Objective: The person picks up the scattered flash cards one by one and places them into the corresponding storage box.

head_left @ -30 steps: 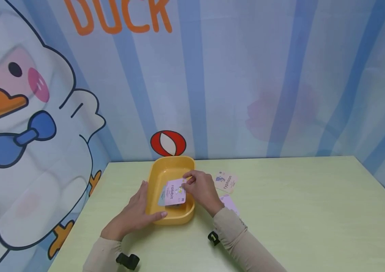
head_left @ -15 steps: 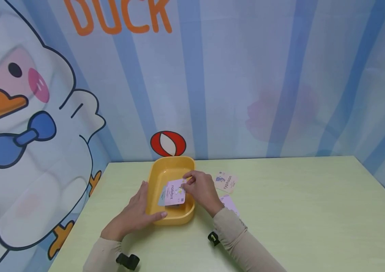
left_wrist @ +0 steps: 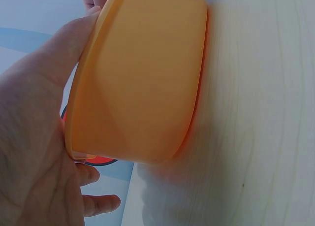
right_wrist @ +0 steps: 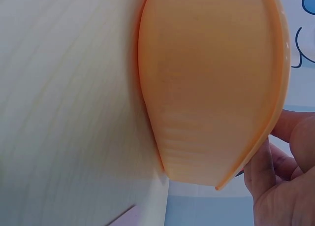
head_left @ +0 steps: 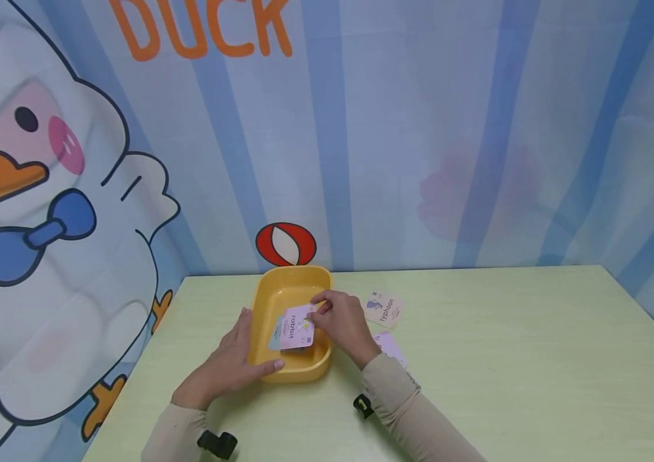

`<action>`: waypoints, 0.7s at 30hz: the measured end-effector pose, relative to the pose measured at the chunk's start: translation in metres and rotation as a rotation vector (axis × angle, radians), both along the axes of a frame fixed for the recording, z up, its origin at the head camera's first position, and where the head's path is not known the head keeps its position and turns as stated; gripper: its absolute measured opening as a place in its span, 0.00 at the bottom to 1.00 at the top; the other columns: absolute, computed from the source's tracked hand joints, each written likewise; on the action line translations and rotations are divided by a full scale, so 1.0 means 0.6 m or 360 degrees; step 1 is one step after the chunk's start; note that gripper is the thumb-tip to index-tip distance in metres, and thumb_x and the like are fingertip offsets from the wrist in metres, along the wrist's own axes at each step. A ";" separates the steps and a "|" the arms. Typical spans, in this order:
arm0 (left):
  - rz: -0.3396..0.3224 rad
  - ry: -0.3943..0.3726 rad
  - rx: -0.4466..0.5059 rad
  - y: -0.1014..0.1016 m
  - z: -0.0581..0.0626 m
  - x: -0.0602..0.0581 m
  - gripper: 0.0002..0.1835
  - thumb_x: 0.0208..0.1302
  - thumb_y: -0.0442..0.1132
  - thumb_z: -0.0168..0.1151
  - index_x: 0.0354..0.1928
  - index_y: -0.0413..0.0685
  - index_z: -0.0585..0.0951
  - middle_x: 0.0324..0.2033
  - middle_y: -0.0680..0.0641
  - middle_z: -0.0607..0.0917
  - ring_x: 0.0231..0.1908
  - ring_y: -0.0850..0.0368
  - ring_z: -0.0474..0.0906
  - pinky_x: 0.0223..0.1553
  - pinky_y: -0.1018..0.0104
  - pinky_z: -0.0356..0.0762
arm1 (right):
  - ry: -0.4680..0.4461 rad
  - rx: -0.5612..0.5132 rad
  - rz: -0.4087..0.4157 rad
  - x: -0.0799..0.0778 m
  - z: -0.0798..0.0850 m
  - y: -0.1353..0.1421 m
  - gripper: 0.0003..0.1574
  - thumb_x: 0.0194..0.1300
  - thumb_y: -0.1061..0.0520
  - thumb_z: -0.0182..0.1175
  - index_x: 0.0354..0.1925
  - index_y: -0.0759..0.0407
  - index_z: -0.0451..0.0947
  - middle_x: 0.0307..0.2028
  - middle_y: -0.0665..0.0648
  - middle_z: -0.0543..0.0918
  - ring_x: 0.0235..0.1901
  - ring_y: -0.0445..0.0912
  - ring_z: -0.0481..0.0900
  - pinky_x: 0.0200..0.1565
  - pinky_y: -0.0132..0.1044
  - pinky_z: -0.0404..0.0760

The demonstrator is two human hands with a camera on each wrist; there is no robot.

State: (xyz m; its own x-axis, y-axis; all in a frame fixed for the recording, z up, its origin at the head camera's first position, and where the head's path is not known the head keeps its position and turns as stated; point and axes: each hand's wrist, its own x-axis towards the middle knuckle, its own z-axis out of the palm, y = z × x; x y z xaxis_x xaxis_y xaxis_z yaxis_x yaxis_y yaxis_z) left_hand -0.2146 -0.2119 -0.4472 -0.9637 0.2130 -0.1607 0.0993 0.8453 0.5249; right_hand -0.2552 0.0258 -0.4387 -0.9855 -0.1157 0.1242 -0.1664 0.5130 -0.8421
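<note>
A yellow plastic tray (head_left: 289, 371) stands on the table, and my left hand (head_left: 231, 359) rests against its left side with the thumb on the front rim. In the left wrist view, the fingers of that hand (left_wrist: 37, 117) extend fairly straight past the rim. My right hand (head_left: 346, 324) reaches over the tray's right rim and pinches the edge of a purple card (head_left: 292, 328) printed "rabbit". Beneath that card, a bluish card (head_left: 275, 337) shows partly inside the tray. In the right wrist view, the tray wall (right_wrist: 211, 88) hides the cards from sight.
On the table (head_left: 506, 359), right of the tray, lie a pale pink card (head_left: 386, 309) reading "typhoon" and a purple card (head_left: 390, 346) partly covered by the right forearm. A printed duck curtain (head_left: 396, 128) hangs behind the table.
</note>
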 end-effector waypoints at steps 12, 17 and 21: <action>-0.0009 0.0009 0.0003 0.001 -0.001 -0.001 0.70 0.55 0.72 0.65 0.80 0.41 0.34 0.81 0.38 0.37 0.78 0.32 0.41 0.72 0.30 0.51 | 0.0011 0.0011 0.0003 -0.003 -0.001 0.001 0.13 0.62 0.57 0.72 0.46 0.56 0.85 0.29 0.50 0.82 0.28 0.44 0.78 0.31 0.32 0.81; -0.0009 0.0006 -0.0009 0.001 -0.001 -0.002 0.70 0.55 0.72 0.65 0.80 0.41 0.34 0.81 0.38 0.37 0.78 0.32 0.41 0.72 0.30 0.51 | 0.0007 0.0008 0.0009 -0.004 -0.002 0.001 0.13 0.63 0.57 0.72 0.46 0.57 0.85 0.29 0.50 0.82 0.27 0.44 0.77 0.30 0.32 0.80; -0.0019 0.0014 -0.0009 0.000 -0.002 -0.003 0.70 0.56 0.72 0.65 0.80 0.41 0.34 0.81 0.38 0.36 0.78 0.32 0.41 0.72 0.30 0.51 | 0.0009 0.0007 0.0010 -0.005 -0.002 0.002 0.13 0.63 0.57 0.72 0.46 0.57 0.85 0.29 0.50 0.82 0.28 0.44 0.77 0.30 0.32 0.80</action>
